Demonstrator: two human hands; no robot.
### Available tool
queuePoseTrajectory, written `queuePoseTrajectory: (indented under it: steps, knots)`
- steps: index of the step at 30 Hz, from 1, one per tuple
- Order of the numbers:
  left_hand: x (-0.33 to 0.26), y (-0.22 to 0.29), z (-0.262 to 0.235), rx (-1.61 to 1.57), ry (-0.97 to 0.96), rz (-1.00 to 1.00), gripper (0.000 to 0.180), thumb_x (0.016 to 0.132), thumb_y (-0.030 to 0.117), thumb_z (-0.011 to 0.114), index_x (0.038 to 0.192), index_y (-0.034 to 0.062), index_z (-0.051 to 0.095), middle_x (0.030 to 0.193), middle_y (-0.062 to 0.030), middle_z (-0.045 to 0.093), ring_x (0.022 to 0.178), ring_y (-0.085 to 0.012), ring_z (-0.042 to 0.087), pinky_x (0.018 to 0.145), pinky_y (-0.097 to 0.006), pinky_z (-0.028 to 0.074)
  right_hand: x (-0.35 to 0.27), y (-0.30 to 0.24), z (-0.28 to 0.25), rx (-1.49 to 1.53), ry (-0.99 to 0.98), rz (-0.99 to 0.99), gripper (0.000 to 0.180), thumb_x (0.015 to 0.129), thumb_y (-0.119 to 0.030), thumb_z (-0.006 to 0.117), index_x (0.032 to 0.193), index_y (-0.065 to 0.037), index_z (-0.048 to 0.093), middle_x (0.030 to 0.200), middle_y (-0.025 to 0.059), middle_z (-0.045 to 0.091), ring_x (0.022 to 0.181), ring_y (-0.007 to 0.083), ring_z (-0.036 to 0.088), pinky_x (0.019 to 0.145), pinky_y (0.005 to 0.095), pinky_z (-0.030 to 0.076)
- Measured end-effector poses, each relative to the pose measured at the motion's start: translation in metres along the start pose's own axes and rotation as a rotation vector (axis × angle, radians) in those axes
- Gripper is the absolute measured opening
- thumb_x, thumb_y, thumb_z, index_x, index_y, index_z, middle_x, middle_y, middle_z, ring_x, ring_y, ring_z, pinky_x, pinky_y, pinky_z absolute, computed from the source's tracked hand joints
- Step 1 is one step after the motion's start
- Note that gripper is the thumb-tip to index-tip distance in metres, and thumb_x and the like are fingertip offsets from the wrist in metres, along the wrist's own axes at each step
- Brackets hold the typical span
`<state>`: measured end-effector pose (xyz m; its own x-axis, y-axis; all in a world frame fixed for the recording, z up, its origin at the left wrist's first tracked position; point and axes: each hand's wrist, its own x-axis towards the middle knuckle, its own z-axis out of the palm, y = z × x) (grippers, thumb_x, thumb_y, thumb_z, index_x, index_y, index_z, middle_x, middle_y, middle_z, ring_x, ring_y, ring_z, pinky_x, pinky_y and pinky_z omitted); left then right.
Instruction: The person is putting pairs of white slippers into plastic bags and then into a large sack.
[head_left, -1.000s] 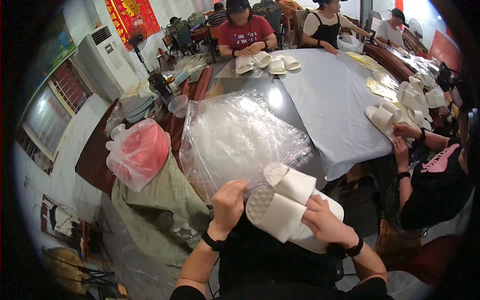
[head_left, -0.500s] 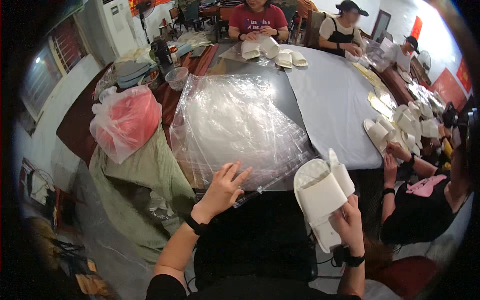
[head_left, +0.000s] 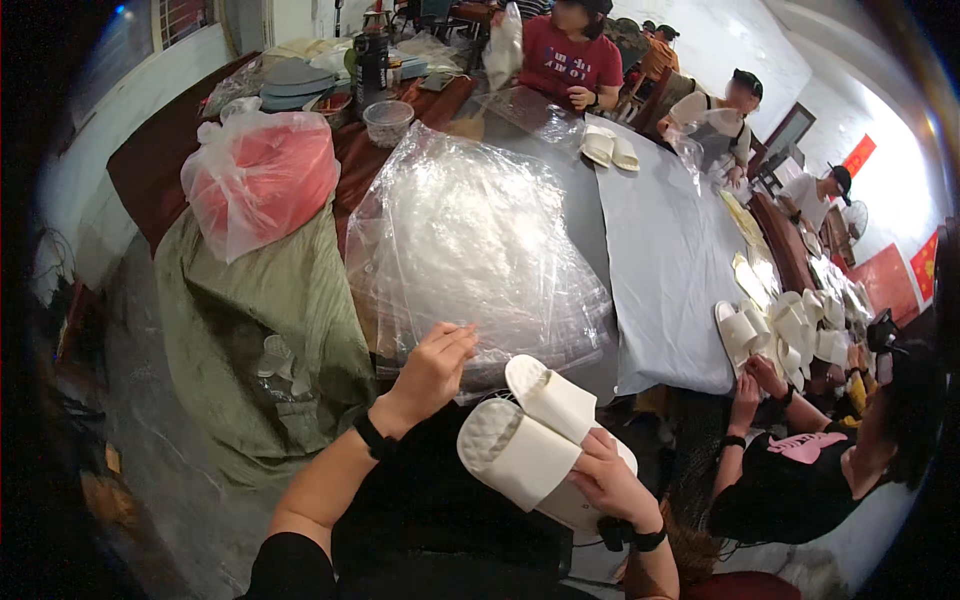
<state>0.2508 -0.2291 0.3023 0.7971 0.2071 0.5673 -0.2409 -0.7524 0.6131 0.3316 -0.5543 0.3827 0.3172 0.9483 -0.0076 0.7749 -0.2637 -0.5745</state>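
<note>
My right hand (head_left: 617,482) grips a pair of white slide slippers (head_left: 520,462), its fingers over the straps. The slippers are tilted side by side, toes pointing up and left, just off the table's near edge. A wide stack of clear plastic bags (head_left: 465,235) lies on the table before me. At its near edge, my left hand (head_left: 432,368) has its fingers drawn together in a pinch on the top bag. How much of the film sits between the fingertips is hard to see.
Left of the stack, a knotted bag with red contents (head_left: 262,180) rests over green cloth (head_left: 255,340). Behind are a round plastic tub (head_left: 388,122) and a black bottle (head_left: 371,70). Grey sheeting (head_left: 660,270) covers the right side, where co-workers handle white slippers (head_left: 790,335).
My right hand has brought the slippers leftward, closer to my left hand. The left fingers, spread before, are now pinched at the bag edge. Across the table, a co-worker has lifted a bag.
</note>
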Motion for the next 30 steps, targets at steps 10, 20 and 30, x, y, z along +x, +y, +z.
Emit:
queuePoseTrajectory:
  steps: [10, 20, 30]
  knots:
    - [-0.004, 0.015, -0.016, 0.338, -0.176, 0.053, 0.051, 0.080, 0.001, 0.071, 0.131, 0.0005, 0.064, 0.147, -0.0224, 0.055, 0.140, -0.0398, 0.047, 0.113, -0.053, 0.036, 0.000, -0.003, -0.012, 0.004, 0.028, 0.054, 0.034, 0.086, -0.005, 0.071, 0.120, -0.005, 0.068, 0.138, 0.0134, 0.056, 0.130, 0.0395, 0.045, 0.110, 0.0508, 0.037]
    - [-0.005, 0.002, -0.015, 0.346, -0.226, 0.075, 0.045, 0.085, -0.003, 0.062, 0.130, -0.0025, 0.063, 0.144, -0.0230, 0.056, 0.138, -0.0367, 0.051, 0.108, -0.049, 0.042, -0.013, -0.007, -0.014, 0.046, 0.140, 0.072, 0.042, 0.080, 0.006, 0.067, 0.121, -0.002, 0.070, 0.138, 0.0146, 0.061, 0.118, 0.0400, 0.052, 0.104, 0.0458, 0.043]
    - [0.003, 0.032, -0.011, 0.237, 0.108, 0.103, 0.032, 0.088, -0.002, 0.065, 0.120, -0.0061, 0.066, 0.123, -0.0222, 0.070, 0.120, -0.0362, 0.065, 0.098, -0.047, 0.048, -0.004, -0.006, -0.003, 0.165, 0.047, -0.003, 0.044, 0.080, 0.003, 0.071, 0.124, -0.007, 0.068, 0.140, 0.0143, 0.058, 0.133, 0.0416, 0.046, 0.114, 0.0500, 0.035]
